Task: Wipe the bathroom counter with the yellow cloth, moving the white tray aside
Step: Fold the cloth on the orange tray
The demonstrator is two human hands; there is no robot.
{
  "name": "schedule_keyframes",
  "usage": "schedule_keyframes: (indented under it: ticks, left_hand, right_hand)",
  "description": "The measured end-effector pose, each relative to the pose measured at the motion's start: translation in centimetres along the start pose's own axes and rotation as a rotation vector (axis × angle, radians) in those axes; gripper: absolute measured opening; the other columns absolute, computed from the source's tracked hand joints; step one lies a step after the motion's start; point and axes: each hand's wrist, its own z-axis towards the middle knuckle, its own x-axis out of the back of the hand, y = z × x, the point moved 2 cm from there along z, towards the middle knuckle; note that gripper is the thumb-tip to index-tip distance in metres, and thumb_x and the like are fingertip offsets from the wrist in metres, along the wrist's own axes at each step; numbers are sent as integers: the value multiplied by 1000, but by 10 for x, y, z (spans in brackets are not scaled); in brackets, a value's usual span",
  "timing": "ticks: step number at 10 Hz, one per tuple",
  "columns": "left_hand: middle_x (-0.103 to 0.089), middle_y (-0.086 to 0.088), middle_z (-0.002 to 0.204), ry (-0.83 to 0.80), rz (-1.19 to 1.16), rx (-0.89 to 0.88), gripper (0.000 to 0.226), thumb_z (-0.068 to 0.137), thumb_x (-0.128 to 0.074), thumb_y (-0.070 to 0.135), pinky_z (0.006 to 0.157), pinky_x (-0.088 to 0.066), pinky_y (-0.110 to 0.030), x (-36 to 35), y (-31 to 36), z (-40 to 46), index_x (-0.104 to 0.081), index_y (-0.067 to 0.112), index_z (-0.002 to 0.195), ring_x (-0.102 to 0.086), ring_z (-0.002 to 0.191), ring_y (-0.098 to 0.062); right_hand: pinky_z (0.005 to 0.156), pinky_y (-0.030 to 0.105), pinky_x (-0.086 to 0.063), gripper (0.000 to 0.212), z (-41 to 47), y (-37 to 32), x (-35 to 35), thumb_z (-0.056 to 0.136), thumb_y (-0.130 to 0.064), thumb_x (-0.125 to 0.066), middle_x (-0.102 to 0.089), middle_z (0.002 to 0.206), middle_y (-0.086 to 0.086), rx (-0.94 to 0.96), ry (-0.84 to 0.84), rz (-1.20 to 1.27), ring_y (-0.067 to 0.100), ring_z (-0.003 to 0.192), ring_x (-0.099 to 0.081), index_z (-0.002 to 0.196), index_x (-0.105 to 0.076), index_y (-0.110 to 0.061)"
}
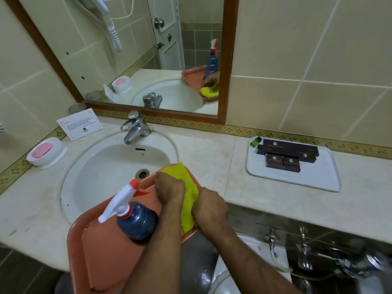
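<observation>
The yellow cloth (186,187) lies in an orange-pink tray (101,251) that rests across the front of the sink. My left hand (170,187) is closed on the cloth's upper part. My right hand (210,209) grips its lower right part. The white tray (297,177) sits on the beige counter (212,155) to the right of the sink, close to the back wall. It carries several dark boxes (286,153) and a small green bottle (254,142).
A blue spray bottle (135,219) with a white and red trigger stands in the orange-pink tray beside my left forearm. The faucet (134,128), a card (79,124) and a pink soap in its white dish (45,152) stand around the sink (110,162). A mirror (148,49) hangs above.
</observation>
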Motion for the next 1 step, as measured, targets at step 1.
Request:
schedule_keyframes:
  ticks: [1]
  left_hand:
    - [-61,-16,113,220,380,-175,42,77,-68,15,78,-51,-38,-13,-5,5,-52,3,114,-61,98,-35]
  right_hand:
    - [80,38,-51,24,-4,5,10,91,-25,-55,-59,118,10,157,56,-220,32,105,-62,113,-60,-15]
